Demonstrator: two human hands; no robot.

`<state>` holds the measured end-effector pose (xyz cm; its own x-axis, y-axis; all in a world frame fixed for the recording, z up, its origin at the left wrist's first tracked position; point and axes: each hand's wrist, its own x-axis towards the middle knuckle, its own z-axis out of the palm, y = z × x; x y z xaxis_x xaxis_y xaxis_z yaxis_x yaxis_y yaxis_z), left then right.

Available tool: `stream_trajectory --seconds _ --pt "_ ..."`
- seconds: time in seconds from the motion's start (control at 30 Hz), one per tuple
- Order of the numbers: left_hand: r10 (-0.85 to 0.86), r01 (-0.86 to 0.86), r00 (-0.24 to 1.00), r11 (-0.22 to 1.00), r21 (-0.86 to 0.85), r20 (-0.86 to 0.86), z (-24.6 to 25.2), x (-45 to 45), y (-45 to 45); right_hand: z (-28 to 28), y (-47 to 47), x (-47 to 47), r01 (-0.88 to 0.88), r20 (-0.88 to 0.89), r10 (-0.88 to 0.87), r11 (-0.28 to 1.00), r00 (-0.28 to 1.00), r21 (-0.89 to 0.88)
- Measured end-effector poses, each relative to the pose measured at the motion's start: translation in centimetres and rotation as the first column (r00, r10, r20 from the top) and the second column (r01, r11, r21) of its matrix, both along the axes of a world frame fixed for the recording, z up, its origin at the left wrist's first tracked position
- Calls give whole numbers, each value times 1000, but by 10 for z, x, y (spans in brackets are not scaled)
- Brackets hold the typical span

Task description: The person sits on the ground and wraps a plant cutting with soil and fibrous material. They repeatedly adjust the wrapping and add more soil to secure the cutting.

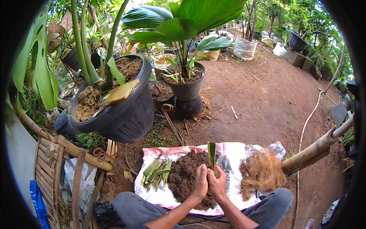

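My left hand (200,181) and my right hand (218,181) are pressed together around the base of an upright leaf cutting (211,151). It is dark green with yellow edges, like a snake plant leaf. A little brown material shows at its foot; the rest is hidden by my fingers. Below my hands lies a heap of dark, fibrous soil (183,171) on a white woven sack (178,201) with pink borders. Several more green leaf cuttings (157,171) lie left of the heap. To the right rests a loose tuft of tan fibre (266,171), probably coconut, on clear plastic (277,149).
A large black pot (128,120) stands at left, with a phone in a gold case (121,92) on its rim. Behind is a potted fan palm (186,86). A bamboo pole (311,151) lies right, near a hose (307,123). A bamboo frame (77,186) stands left.
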<state>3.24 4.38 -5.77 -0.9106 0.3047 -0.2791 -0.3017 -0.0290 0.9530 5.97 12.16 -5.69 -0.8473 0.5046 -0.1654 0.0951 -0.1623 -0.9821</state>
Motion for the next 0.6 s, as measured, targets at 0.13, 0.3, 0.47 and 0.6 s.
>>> stream_trajectory --seconds 0.13,0.3,0.47,0.6 --pt "120 -150 966 982 118 228 -2 -6 -2 7 -6 5 -18 -16 19 998 1000 66" --pt "42 -202 894 927 317 447 -2 -13 -7 3 -9 9 -90 -150 90 996 985 5" --pt "-142 -61 928 854 516 345 1 -13 -7 -1 3 2 -44 -211 176 857 961 513" --pt "-101 -74 943 865 496 318 -3 -11 -6 4 5 4 19 -115 69 776 991 631"
